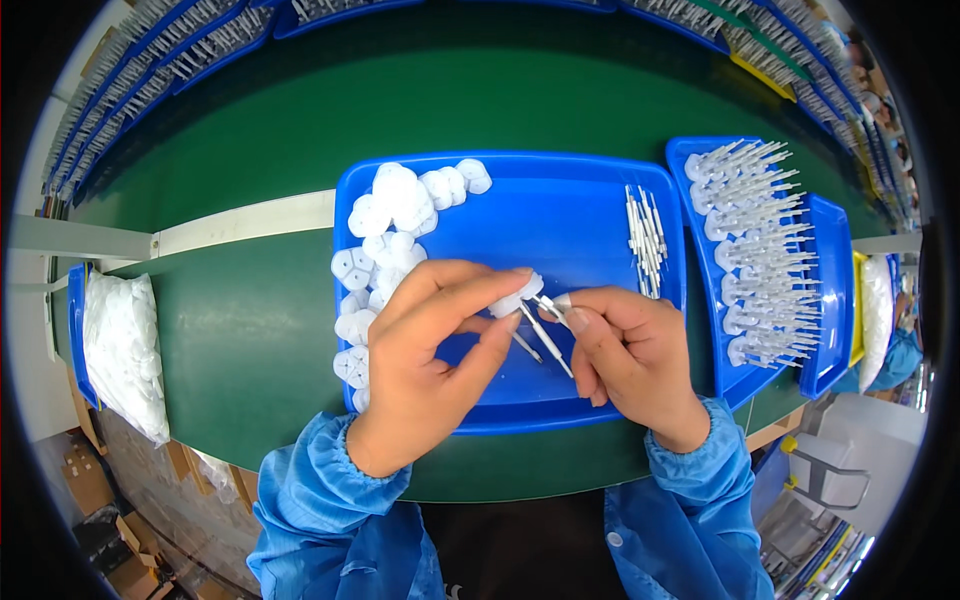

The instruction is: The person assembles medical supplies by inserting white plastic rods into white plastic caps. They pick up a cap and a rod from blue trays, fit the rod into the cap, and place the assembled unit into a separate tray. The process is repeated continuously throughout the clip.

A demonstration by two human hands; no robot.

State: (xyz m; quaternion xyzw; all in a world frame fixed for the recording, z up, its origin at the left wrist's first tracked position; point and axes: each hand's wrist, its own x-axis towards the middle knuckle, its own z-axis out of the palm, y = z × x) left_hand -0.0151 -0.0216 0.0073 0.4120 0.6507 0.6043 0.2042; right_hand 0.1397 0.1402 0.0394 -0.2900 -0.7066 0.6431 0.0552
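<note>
My left hand (430, 350) pinches a white plastic disc (516, 297) between thumb and fingertips, above the blue tray (600, 400). Thin metal rods (545, 338) stick out of the disc, pointing down and to the right. My right hand (635, 352) has its thumb and forefinger closed on one metal rod, whose upper end meets the disc's right side; how deep it sits I cannot tell. Loose white discs (395, 195) are heaped along the tray's left side. A bundle of loose metal rods (648, 240) lies at its right.
Right of the tray, a second blue tray (705, 160) holds rows of discs fitted with rods (760, 250). A white plastic bag (125, 350) sits at the left on the green table (240, 340). Blue bins of rods (190, 60) line the far edge.
</note>
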